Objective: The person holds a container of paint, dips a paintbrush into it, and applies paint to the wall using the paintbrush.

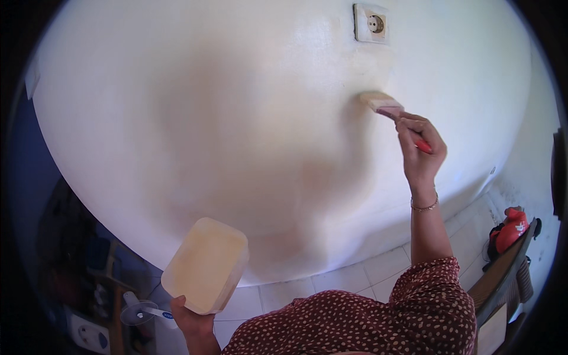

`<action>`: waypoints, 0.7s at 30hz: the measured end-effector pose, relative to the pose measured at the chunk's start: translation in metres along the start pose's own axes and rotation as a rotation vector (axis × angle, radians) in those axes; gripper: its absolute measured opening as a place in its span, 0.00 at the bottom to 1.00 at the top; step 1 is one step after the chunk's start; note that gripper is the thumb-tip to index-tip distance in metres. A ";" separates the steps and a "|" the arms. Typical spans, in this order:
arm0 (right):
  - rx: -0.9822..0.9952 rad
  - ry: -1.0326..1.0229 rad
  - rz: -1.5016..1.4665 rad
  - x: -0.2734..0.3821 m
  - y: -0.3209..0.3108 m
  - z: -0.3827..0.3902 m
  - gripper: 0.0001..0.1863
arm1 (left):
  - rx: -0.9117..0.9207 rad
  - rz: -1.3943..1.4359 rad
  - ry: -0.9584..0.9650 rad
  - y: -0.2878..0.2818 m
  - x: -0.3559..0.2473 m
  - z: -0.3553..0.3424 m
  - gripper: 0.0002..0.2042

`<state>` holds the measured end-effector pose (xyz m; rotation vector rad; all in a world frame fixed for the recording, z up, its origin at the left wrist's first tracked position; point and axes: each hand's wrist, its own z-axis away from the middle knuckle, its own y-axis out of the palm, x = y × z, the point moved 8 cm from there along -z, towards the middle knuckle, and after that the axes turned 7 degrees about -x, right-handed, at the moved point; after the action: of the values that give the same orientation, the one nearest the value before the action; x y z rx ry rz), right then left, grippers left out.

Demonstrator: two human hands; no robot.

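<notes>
1. Below the wall socket (373, 24), the paintbrush (382, 104) seemed to touch the smooth wall (260, 71); the right hand's (423, 165) fingers curled snugly round its red handle.
2. Well below-left of the socket, the left hand (194, 324) held the round-cornered cream tub (204, 266), thumb on its edge, other fingers hidden.
3. The brush was likely light, soft-bristled, best held by its handle.

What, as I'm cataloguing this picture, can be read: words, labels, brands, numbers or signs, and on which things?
No text reads clearly.
Blue oval mark on the white elongated handle: too small to read.
White marks on the red cloth-like bundle: too blurred to read.
Red-handled paintbrush, pale rectangular plastic tub: no lettering visible.
</notes>
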<state>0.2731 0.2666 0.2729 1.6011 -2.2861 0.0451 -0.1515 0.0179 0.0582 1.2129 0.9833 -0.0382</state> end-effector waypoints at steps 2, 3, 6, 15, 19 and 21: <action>-0.029 0.024 -0.149 0.009 0.009 -0.008 0.06 | -0.012 -0.028 0.005 0.000 -0.001 0.001 0.36; -0.040 -0.088 -0.078 0.023 0.012 -0.017 0.06 | -0.017 -0.035 0.013 0.000 -0.002 0.000 0.36; -0.064 -0.268 0.036 0.025 0.029 -0.034 0.05 | -0.008 -0.030 -0.006 0.005 0.000 0.000 0.36; -0.113 -0.051 0.095 -0.005 -0.012 -0.034 0.03 | 0.043 -0.028 -0.012 0.012 0.000 -0.002 0.36; -0.015 -0.249 -0.016 0.035 0.025 -0.043 0.04 | -0.018 -0.034 -0.010 0.002 -0.001 -0.004 0.37; 0.010 -0.221 0.040 0.025 0.032 -0.049 0.04 | -0.004 -0.030 -0.018 0.007 0.000 -0.003 0.37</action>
<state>0.2488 0.2664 0.3323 1.6369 -2.4870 -0.1169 -0.1497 0.0230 0.0640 1.1924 0.9851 -0.0702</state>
